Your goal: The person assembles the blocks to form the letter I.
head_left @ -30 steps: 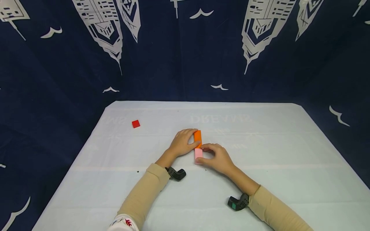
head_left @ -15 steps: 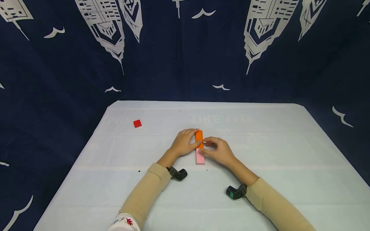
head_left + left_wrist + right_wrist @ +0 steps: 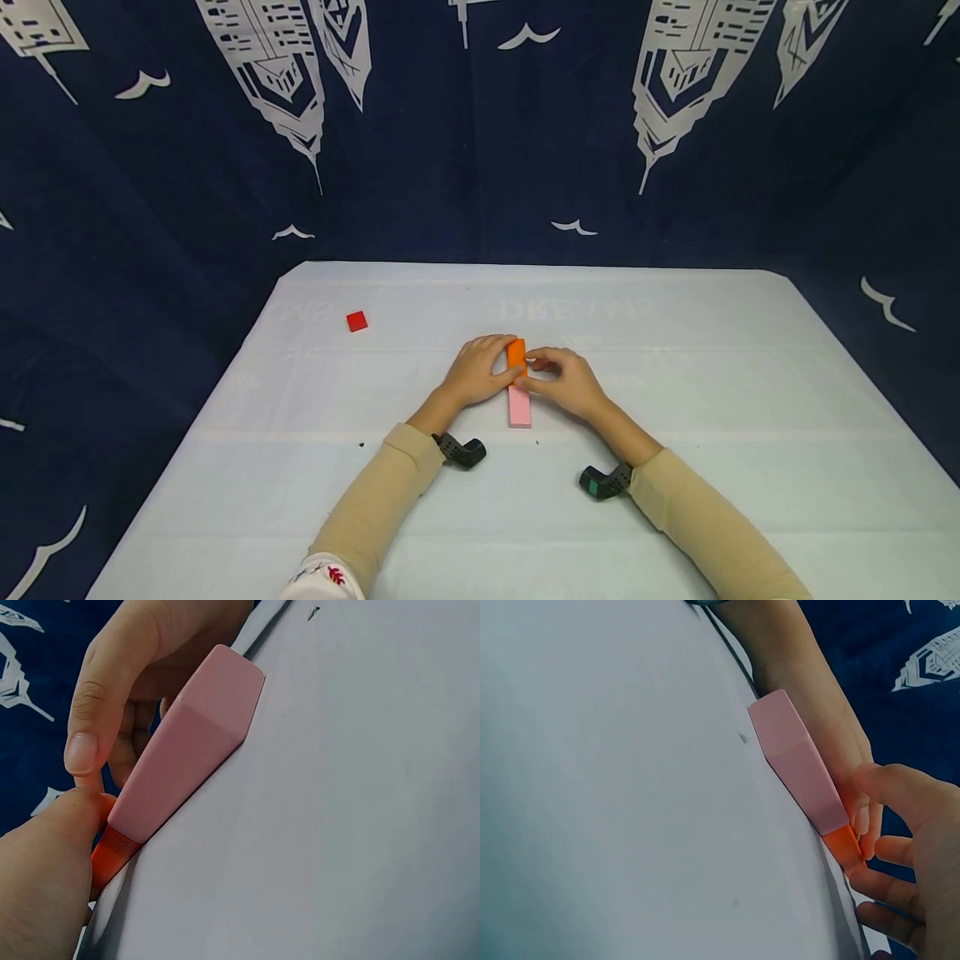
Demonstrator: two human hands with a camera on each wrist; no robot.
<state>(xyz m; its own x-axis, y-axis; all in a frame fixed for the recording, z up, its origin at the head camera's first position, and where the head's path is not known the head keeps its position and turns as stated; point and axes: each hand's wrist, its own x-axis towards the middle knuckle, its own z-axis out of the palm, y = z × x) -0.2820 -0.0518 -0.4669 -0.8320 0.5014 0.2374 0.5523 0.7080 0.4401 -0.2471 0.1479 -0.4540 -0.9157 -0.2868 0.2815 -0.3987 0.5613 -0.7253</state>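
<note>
An orange block (image 3: 517, 353) and a pink block (image 3: 519, 408) lie end to end on the white tabletop, the pink one nearer the person. My left hand (image 3: 478, 367) holds the orange block, fingertips at its far end and thumb along its near part. Just to the right of the orange block is my right hand (image 3: 570, 384), its fingers loosely bent, fingertips right at the block's side and thumb close to my left thumb. In the right wrist view the pink block (image 3: 799, 761) shows nearly whole, with nothing gripping it. Fingers partly hide the orange block (image 3: 114, 855) in the left wrist view.
Farther back on the left of the table (image 3: 675, 333) lies a small red block (image 3: 357, 321). A dark blue curtain (image 3: 480, 142) with white prints hangs behind the table. Small dark specks dot the white cloth.
My right hand has let go of the pink block and moved away from the person, up beside the orange block. My left hand stays on the orange block; both blocks keep their places.
</note>
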